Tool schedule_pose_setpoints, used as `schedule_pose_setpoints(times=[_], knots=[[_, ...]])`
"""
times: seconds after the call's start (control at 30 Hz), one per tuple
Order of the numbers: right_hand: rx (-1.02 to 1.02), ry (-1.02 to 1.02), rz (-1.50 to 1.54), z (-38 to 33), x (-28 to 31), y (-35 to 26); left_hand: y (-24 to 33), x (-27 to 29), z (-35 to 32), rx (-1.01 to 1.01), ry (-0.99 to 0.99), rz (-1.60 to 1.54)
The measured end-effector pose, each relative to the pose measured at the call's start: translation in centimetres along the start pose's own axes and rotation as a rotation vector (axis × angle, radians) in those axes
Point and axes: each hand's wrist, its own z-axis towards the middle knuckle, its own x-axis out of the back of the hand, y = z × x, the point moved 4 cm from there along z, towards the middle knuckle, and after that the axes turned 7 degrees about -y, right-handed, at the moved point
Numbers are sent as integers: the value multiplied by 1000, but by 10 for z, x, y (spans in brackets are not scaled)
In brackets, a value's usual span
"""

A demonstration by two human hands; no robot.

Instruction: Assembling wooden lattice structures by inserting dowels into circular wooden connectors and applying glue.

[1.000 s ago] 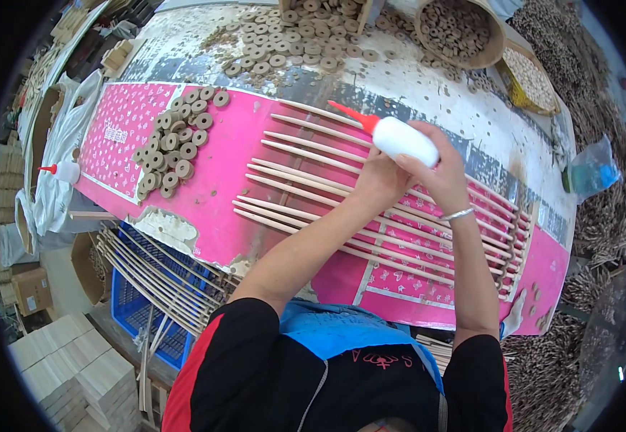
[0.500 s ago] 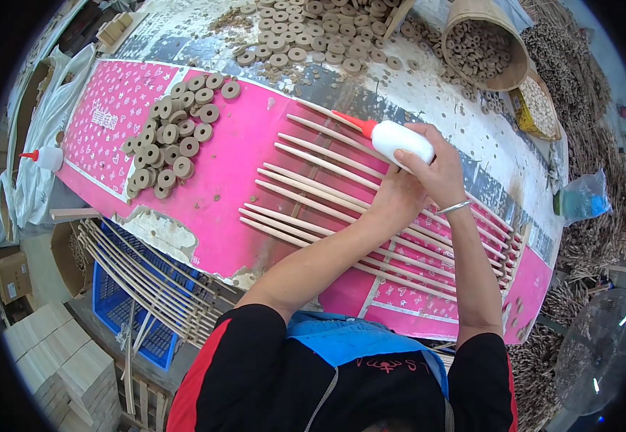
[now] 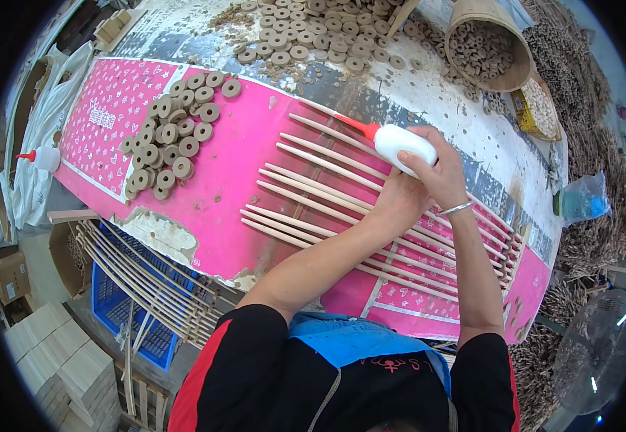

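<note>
My right hand point(image 3: 444, 171) is closed around a white squeeze bottle point(image 3: 404, 146) with a red pointed nozzle, tilted left. The nozzle tip is at the far side of a row of pale wooden rods point(image 3: 316, 185), close to the left part of the farthest ones. The rods lie side by side and slanted, with tapered left ends. My left hand point(image 3: 401, 196) is over the rods just below the bottle, its wrist near my right hand. The bottle and right hand hide its fingers, so I cannot see whether it holds a rod.
Brown rings point(image 3: 171, 137) are heaped on the pink table cover point(image 3: 234, 180); more rings point(image 3: 313, 32) lie at the back. A tipped wooden bucket point(image 3: 482, 14) holds small pieces. Another red-tipped bottle point(image 3: 47, 159) stands far left. Below are a blue crate point(image 3: 111, 306) and a fan point(image 3: 597, 353).
The bottle and both hands have shifted a few pixels right along with the whole picture. My grip on the bottle looks the same.
</note>
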Motion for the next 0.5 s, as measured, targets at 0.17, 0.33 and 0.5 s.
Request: schedule_pose_setpoints(times=[0.17,0.33,0.5], knots=[[35,1,-47,-7,4,-9,0,0,-2,29,-3,-65],[38,-40,70,-13,1,-17,-2,-5,0,72,-1,-330],[32,-68,64,-11,-3,-16,-1,-8,-4,23,89,-90]])
